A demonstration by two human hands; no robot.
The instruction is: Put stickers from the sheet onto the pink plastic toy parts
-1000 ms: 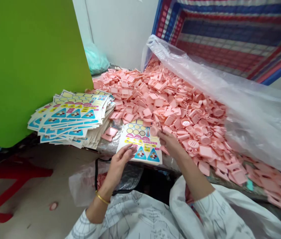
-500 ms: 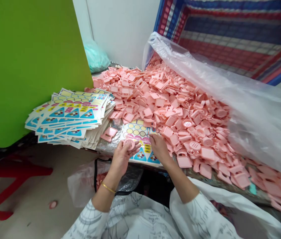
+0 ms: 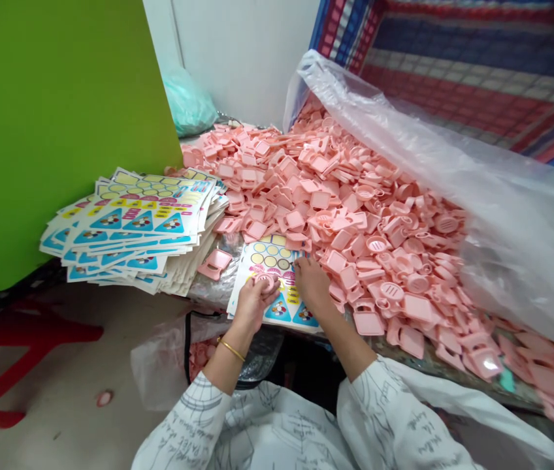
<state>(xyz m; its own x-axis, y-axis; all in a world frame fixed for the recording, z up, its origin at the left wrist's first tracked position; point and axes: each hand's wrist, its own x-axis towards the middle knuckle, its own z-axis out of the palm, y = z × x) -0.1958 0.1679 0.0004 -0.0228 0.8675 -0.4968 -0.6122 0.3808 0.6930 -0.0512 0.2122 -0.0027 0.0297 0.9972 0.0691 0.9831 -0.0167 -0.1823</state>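
"Grip first: what is held?"

"A round pink piece (image 3: 266, 281) is held in the left hand (image 3: 249, 307), which was empty a second ago. The right hand (image 3: 312, 282) is curled over the printed sheet (image 3: 270, 253); whether anything is gripped there cannot be told."

"So the piece is now kept above the sheet. And farther out?"

"Pink pieces (image 3: 301, 189) are heaped beyond on the tabletop (image 3: 208, 295), and more sheets (image 3: 134, 222) are stacked to the left."

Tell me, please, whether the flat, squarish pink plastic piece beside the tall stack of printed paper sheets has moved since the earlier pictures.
No, the pink piece shows no visible shift: it still lies just right of the stack.
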